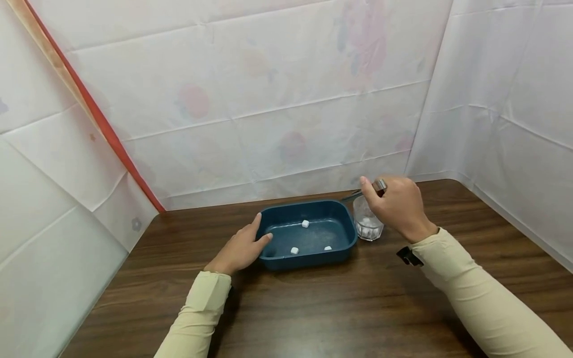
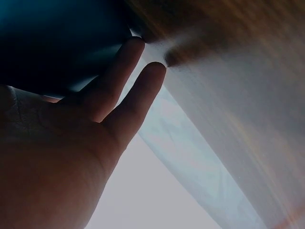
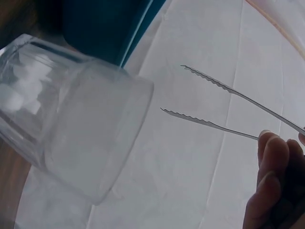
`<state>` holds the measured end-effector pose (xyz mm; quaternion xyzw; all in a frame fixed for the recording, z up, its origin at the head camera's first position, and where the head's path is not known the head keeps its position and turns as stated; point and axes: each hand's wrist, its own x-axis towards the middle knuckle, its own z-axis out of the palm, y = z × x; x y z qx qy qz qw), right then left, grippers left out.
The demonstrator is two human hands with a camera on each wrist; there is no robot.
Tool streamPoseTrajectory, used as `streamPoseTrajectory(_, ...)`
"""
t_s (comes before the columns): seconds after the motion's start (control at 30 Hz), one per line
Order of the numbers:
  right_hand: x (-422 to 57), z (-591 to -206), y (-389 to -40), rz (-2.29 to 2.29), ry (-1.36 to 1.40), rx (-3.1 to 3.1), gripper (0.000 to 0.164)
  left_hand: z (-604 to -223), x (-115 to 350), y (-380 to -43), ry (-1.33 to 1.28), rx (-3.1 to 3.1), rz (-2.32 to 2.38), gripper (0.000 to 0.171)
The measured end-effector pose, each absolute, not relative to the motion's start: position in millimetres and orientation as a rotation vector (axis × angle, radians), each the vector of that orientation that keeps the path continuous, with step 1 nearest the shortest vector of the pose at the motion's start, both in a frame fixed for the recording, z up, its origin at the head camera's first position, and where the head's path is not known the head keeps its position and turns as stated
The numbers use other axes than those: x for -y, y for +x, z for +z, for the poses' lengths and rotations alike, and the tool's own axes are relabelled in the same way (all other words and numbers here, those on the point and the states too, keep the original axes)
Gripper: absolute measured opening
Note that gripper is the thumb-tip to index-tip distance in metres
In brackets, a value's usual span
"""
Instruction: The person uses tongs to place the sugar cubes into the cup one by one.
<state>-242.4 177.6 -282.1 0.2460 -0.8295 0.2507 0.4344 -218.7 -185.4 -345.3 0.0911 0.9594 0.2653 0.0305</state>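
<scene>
At the left end of a blue rectangular tub (image 1: 309,259), my left hand (image 1: 239,249) rests against the rim. Its thumb lies over the edge, and two straight fingers show beside the tub's outer wall in the left wrist view. My right hand (image 1: 400,205) grips metal tongs (image 3: 200,121) with serrated arms. The tong tips are apart, with nothing between them, just beyond the mouth of a clear glass (image 3: 95,129). Several white cubes (image 3: 24,86) sit at the bottom of the glass. Inside the tub lie three small white cubes (image 1: 305,223), spaced apart.
The glass stands upright close to the tub's right end. Both are on a dark wood-grain table (image 1: 286,308). White patterned sheeting (image 1: 268,124) hangs behind the table and along its sides, with a red strip (image 1: 112,136) at the left.
</scene>
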Motion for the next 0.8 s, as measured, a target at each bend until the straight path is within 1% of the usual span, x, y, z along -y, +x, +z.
streamPoseTrajectory(0.43,-172,-289,-244,0.654,0.662,2.110,0.058,-345,187,-218,0.265,-2.950,0.812,0.078)
streamPoseTrajectory(0.8,-169,-294,-242,0.618,0.691,2.150,0.056,-345,184,-219,0.292,-2.954,0.811,0.077)
